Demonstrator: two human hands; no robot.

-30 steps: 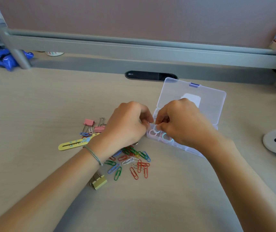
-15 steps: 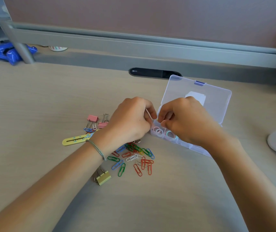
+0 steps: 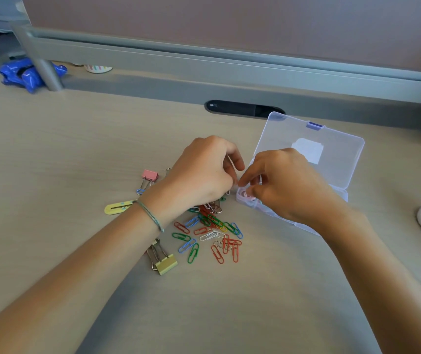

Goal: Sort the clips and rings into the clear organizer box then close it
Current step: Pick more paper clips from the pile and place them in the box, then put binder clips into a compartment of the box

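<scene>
Rings: some pink ones (image 3: 245,196) in box (image 3: 337,159), lid up.
Left: paper clips (image 3: 210,233) loose at 6 o'clock; binder clips too.
Hands: left hand (image 3: 201,172), right hand (image 3: 283,182) fingers pinched; contents unclear.

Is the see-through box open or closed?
Open. The clear organizer box has its lid tipped up and back, and pink rings show inside.

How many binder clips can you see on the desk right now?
2: a pink binder clip just beyond the left wrist, and a yellow binder clip near the left forearm. The left hand may hide others.
</scene>
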